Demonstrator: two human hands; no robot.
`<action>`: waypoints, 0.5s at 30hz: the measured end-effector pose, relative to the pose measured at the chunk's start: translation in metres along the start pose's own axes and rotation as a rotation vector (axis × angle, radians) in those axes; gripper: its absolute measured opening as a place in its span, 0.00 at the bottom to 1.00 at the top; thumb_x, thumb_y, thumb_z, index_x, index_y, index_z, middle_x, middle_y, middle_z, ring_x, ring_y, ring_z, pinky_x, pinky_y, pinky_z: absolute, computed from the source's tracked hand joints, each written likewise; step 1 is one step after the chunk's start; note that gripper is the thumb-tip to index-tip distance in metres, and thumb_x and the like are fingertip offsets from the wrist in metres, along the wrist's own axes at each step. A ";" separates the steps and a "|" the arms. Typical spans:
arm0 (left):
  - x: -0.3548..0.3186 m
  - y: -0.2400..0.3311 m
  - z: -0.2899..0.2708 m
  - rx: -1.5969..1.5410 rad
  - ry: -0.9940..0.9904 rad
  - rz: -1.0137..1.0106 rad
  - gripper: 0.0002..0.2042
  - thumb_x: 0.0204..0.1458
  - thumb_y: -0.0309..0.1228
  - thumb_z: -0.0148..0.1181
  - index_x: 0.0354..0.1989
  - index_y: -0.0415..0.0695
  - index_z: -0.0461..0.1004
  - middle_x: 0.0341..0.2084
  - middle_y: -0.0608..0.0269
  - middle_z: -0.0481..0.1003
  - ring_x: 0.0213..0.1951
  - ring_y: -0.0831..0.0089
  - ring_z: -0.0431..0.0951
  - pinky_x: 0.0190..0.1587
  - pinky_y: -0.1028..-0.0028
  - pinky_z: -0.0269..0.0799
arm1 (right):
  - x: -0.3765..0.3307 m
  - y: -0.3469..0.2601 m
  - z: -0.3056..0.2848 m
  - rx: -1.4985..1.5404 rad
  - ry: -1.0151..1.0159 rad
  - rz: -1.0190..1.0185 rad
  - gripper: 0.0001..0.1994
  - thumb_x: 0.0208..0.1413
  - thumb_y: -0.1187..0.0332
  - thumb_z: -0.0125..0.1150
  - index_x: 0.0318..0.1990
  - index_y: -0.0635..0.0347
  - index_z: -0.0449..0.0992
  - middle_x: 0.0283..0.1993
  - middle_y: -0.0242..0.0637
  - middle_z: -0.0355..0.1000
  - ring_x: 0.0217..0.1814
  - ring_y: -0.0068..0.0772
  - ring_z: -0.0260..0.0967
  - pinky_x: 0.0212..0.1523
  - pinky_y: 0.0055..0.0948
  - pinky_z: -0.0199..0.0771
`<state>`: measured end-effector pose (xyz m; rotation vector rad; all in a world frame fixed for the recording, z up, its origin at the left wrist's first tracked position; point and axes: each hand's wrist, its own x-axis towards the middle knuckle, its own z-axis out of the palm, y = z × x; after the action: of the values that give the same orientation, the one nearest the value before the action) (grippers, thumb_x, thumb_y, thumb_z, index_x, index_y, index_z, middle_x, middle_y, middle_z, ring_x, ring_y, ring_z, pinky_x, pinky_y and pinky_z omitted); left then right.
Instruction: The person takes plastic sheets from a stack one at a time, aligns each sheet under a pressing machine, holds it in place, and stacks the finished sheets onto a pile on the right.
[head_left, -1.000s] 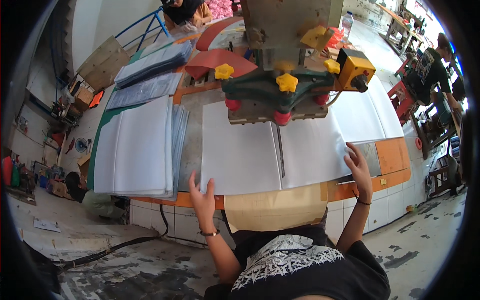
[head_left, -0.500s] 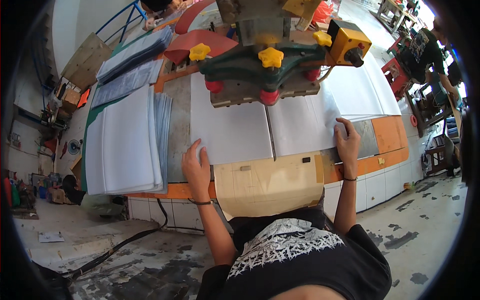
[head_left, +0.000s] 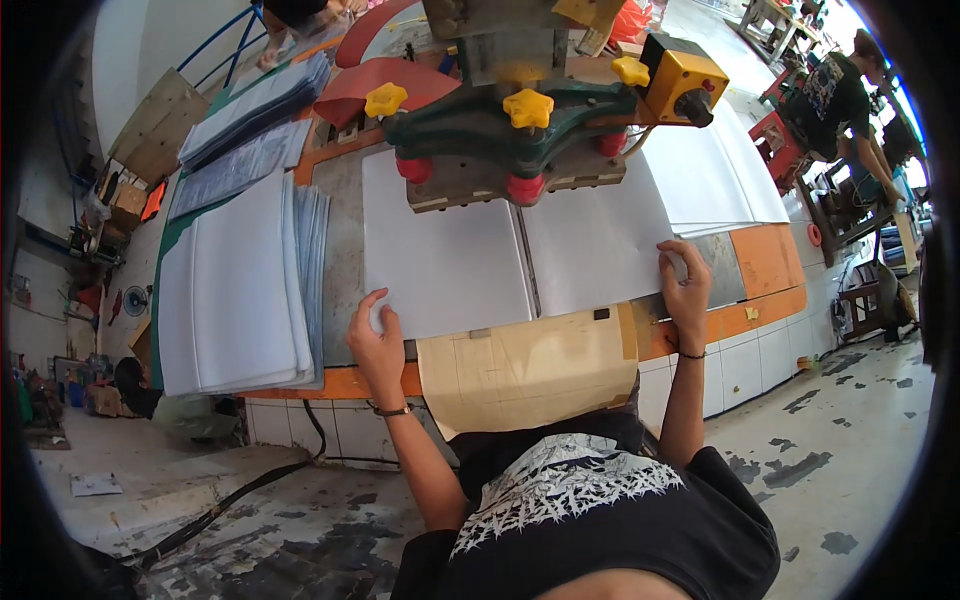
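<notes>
Sheet (head_left: 450, 260) on table (head_left: 765, 265), patchy floor (head_left: 835, 450).

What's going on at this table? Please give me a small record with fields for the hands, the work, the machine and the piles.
Left hand: at the left edge of the white panels, thumb and finger apart
Right hand: at their right edge, fingers curled
Work: two panels side by side, dark strip between
Machine head: green, with yellow knobs on top
Left pile: white sheets, stacked
Right pile: white sheets
</notes>
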<state>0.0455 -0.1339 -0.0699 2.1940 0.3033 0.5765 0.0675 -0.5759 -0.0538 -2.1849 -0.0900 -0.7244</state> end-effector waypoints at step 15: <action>-0.003 0.009 -0.007 0.135 -0.059 0.179 0.09 0.58 0.29 0.60 0.45 0.45 0.82 0.38 0.55 0.83 0.41 0.53 0.79 0.51 0.60 0.70 | -0.018 0.006 -0.007 -0.174 -0.039 0.133 0.15 0.56 0.78 0.56 0.49 0.62 0.81 0.48 0.43 0.79 0.52 0.47 0.72 0.57 0.40 0.71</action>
<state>0.0398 -0.1359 -0.0594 2.3803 0.1175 0.6022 0.0508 -0.5813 -0.0641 -2.3456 0.1013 -0.6353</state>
